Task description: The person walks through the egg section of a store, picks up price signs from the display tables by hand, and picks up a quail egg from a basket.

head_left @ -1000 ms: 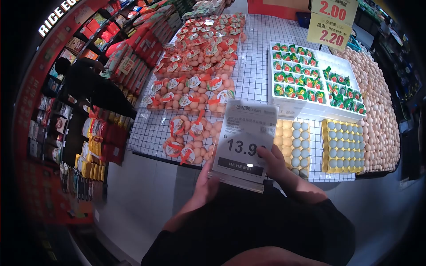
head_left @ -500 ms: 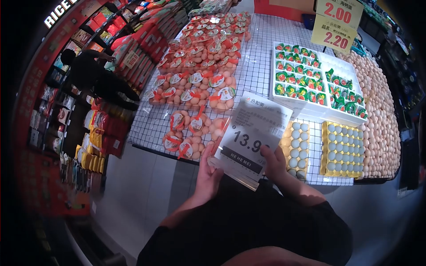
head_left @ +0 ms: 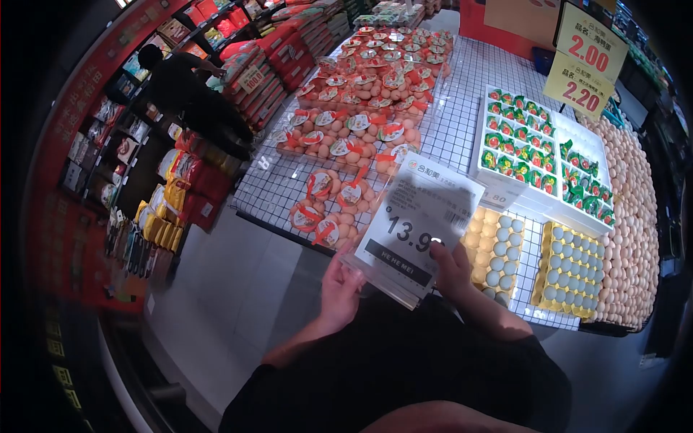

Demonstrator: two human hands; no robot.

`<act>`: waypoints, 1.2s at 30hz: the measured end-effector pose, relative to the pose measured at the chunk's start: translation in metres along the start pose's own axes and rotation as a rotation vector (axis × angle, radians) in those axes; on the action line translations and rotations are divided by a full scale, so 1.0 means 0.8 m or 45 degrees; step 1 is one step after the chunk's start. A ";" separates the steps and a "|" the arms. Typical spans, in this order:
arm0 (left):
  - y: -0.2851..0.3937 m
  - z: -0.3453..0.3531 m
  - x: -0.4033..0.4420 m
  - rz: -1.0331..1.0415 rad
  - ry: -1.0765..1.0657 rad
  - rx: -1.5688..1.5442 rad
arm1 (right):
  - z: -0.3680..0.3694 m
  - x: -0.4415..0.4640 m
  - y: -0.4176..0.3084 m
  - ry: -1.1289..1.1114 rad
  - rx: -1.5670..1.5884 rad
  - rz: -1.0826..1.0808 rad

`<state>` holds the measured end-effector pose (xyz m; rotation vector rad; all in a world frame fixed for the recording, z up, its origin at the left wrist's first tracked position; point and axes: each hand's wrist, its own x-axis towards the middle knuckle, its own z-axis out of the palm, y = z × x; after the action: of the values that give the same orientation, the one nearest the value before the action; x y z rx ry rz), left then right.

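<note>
A price sign (head_left: pixel 413 234) was held up near an egg table (head_left: pixel 465 105)
Left hand (head_left: pixel 341 292) closed on its lower left corner, right hand (head_left: pixel 456 276) pinched its right edge; long axis leaned right

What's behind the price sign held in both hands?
Visible past the price sign: red-tied egg packs at left, pale blue eggs at right, over the tiled table. Whatever lies directly behind it is covered.

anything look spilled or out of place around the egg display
I see no spill or breakage. The price sign looks askew, tilted between the left hand and right hand. The right white box looks only partly filled, unlike the left box.
</note>
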<state>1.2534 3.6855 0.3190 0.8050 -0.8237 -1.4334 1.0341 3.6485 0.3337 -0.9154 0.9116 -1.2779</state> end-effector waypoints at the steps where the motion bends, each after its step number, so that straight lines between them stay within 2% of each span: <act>1: 0.006 0.001 -0.004 0.005 0.033 -0.023 | 0.008 0.000 0.002 -0.010 0.032 -0.004; 4: 0.020 -0.021 -0.016 0.069 0.036 -0.030 | 0.023 0.002 0.014 -0.081 -0.056 0.099; 5: 0.027 -0.029 -0.020 0.098 0.026 -0.022 | 0.035 0.001 0.017 -0.098 -0.039 0.075; 6: 0.038 -0.031 -0.026 0.068 0.142 0.017 | 0.048 0.000 0.021 -0.117 -0.023 0.054; 9: 0.053 -0.057 -0.051 0.188 0.227 -0.174 | 0.095 -0.002 0.030 -0.243 0.070 0.010; 11: 0.059 -0.089 -0.071 0.246 0.251 -0.204 | 0.133 -0.012 0.033 -0.309 0.176 0.057; 14: 0.078 -0.129 -0.101 0.295 0.294 -0.226 | 0.185 -0.027 0.038 -0.375 0.155 -0.029; 18: 0.117 -0.149 -0.136 0.298 0.316 -0.230 | 0.227 -0.061 0.046 -0.306 0.002 -0.057; 21: 0.113 -0.192 -0.152 0.421 0.207 0.145 | 0.245 -0.082 0.061 -0.295 -0.099 -0.109; 23: 0.120 -0.201 -0.166 0.385 0.214 0.082 | 0.268 -0.094 0.064 -0.337 -0.090 -0.257; 26: 0.127 -0.217 -0.181 0.374 0.218 0.040 | 0.281 -0.110 0.084 -0.314 -0.253 -0.261; 36: 0.145 -0.237 -0.207 0.283 0.173 -0.072 | 0.313 -0.139 0.100 -0.285 -0.211 -0.257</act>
<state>1.4795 3.8458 0.3236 0.7348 -0.7409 -1.1873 1.2874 3.7770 0.3576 -1.2807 0.7704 -1.2518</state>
